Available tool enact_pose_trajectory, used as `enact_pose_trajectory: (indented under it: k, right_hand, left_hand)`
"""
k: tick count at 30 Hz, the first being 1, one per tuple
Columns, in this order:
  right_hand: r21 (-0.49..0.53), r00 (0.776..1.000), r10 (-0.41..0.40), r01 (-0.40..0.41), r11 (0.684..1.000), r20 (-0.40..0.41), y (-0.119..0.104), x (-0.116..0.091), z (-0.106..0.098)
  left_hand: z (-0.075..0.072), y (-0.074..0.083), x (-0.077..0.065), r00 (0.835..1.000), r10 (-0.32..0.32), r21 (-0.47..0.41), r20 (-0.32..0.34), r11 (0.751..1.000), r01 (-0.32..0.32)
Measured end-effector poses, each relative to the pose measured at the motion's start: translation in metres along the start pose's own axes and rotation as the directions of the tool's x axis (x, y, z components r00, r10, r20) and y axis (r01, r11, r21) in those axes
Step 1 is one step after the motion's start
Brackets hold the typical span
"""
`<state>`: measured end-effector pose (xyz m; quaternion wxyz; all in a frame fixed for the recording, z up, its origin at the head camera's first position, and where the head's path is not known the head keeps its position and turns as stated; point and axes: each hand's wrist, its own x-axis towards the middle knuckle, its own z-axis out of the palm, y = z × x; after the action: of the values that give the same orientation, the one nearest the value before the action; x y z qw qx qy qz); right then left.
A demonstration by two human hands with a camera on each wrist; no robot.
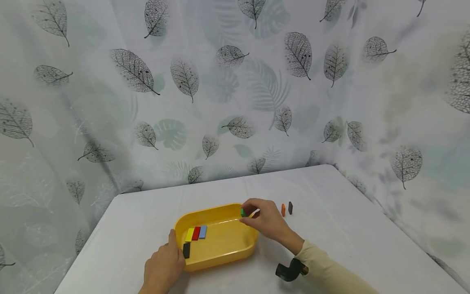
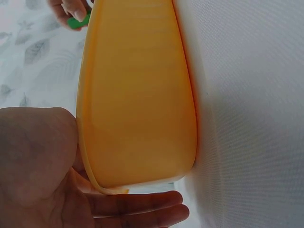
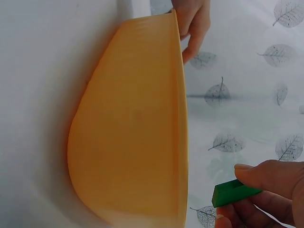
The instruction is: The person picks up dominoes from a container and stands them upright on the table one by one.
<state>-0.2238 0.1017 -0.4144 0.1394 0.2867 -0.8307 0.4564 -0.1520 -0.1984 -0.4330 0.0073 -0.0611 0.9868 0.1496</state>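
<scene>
Yellow tray [image 1: 220,259], left end gripped by the left hand [image 1: 164,263]; inside, yellow block [image 1: 189,234], red block [image 1: 196,233] and blue block [image 1: 203,232] in a row, black block [image 1: 186,250] nearer that hand: four seemingly placed. Green block [image 3: 233,193], one, pinched by the right hand [image 1: 266,218] above the tray's right end, not yet set down. Orange block [image 1: 283,210] and dark block [image 1: 290,208], upright on the white table [image 1: 338,232] to the right, apparently left to handle
</scene>
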Motion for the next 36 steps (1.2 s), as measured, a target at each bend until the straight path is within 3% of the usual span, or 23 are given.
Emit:
enact_pose_trajectory:
  k: [10,36]
  right_hand:
    - [-0.036,0.997,0.044,-0.046,0.998,-0.064,0.005,-0.006,-0.016]
    - [-0.060,0.978,0.181,-0.188,0.980,-0.108,0.021,-0.022,-0.041]
  left_hand:
    - [-0.002,0.002,0.000,1.000,-0.016,0.001,0.021,1.000,0.016]
    - [-0.004,0.004,-0.002,0.999,-0.032,0.019,0.029,0.999,0.031]
